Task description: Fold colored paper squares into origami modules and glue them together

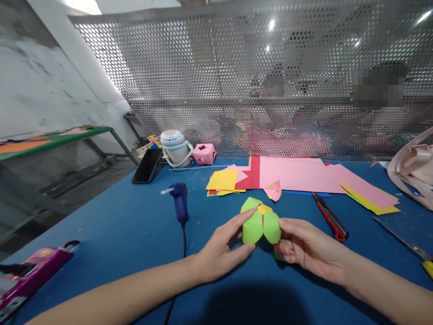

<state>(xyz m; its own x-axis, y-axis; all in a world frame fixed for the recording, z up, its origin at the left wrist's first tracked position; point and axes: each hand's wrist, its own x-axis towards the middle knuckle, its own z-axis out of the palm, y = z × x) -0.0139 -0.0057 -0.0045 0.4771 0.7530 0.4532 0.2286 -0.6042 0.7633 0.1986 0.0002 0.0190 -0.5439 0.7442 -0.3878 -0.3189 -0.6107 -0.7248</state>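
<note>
Between left hand and right hand, a folded-paper model is grasped at opposite sides over the blue tabletop, short of its far edge; bright-green angular facets are broken up by yellow and red patches.

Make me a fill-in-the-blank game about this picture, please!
1. The left hand and right hand hold a folded paper shape that is mostly ____.
2. The glue gun lies nearer to the ____ hand.
3. The paper ball beside the cup is ____.
4. The table is ____.

Missing words: green; left; pink; blue.
</note>
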